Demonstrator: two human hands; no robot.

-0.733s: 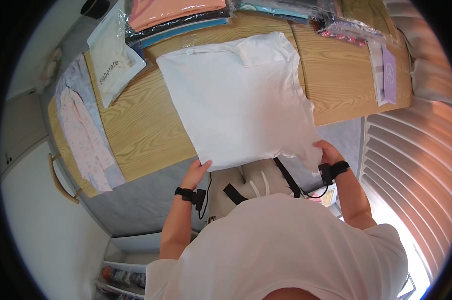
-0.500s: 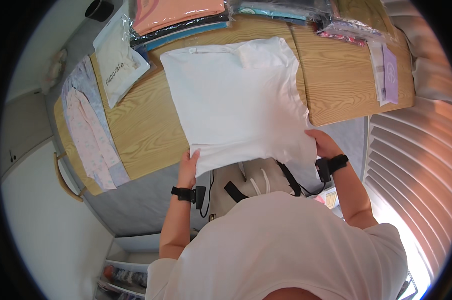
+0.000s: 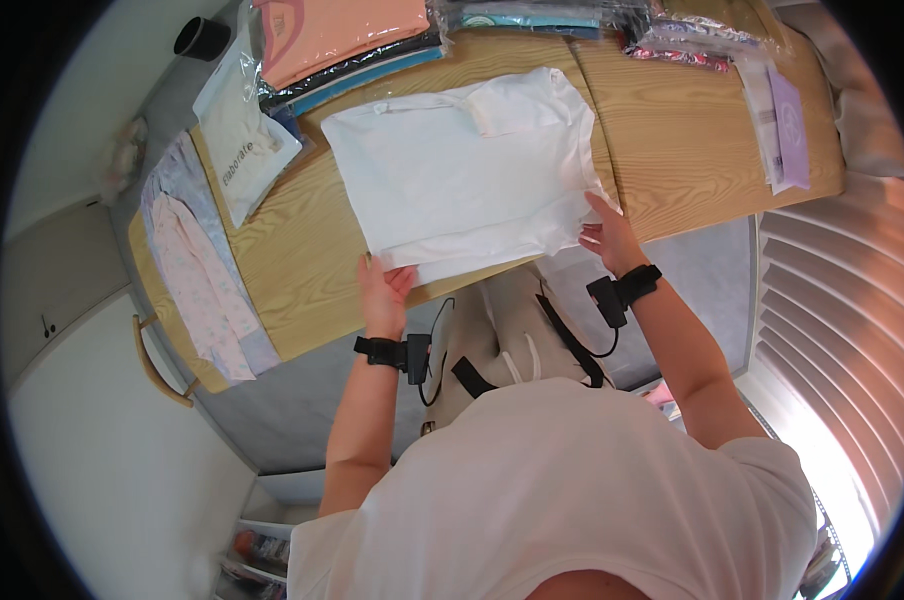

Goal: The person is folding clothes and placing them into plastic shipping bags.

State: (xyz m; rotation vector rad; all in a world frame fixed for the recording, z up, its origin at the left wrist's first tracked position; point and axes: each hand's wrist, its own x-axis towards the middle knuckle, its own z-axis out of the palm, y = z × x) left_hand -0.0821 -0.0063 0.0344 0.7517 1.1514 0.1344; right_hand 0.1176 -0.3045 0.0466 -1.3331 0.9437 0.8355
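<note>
A white shirt (image 3: 452, 180) lies on the wooden table in front of me, folded into a rough rectangle. A smaller folded part of it shows at its far right corner, and a strip is turned up along its near edge. My left hand (image 3: 384, 295) grips the near left corner, thumb and fingers around the cloth. At the near right corner my right hand (image 3: 612, 238) has the fabric between its fingers, which the cloth partly hides. Each wrist wears a black strap with a small box.
Left of the shirt, a printed white bag (image 3: 247, 155) and a pale pink patterned garment (image 3: 194, 275) lie on the table (image 3: 292, 270). Clear-wrapped clothes (image 3: 347, 35) are stacked at the back. A purple card (image 3: 789, 130) rests at the right, near the pleated curtain (image 3: 822, 290).
The shirt's near edge, which hung past the table's front, now lies turned up on the tabletop. Both hands have moved away from me with it.
</note>
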